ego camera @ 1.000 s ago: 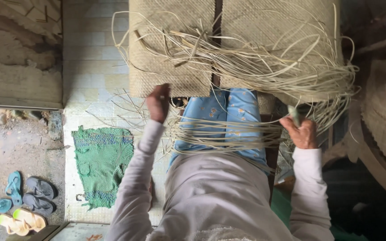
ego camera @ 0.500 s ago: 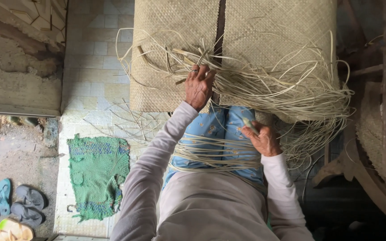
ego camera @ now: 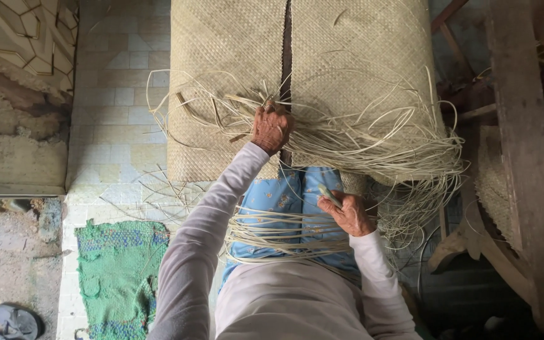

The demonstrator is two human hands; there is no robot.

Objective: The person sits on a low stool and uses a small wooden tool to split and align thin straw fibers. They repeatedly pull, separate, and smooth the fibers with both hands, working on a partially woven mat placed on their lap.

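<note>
In the head view, the left hand (ego camera: 272, 128) is now found much farther forward than a second ago: it has been carried from the near edge of the woven mat (ego camera: 360, 82) up onto the loose unwoven strands (ego camera: 373, 148) beside the dark seam between the two woven panels. The fingers are curled down into the strands, closed on a few of them as far as can be judged. The right hand (ego camera: 351, 214) has been drawn inward over the lap, just above the blue trousers (ego camera: 272, 198), and is clenched on a small pale green tool (ego camera: 329, 195). The two hands are held well apart.

The mat is draped over the knees, with its fringe of strands falling to the right and a bundle lying across the lap. From the shift, a strand appears to be being picked out at the working edge. On the tiled floor (ego camera: 114, 113) to the left a green knitted rug (ego camera: 118, 277) and sandals (ego camera: 14, 321) are seen.
</note>
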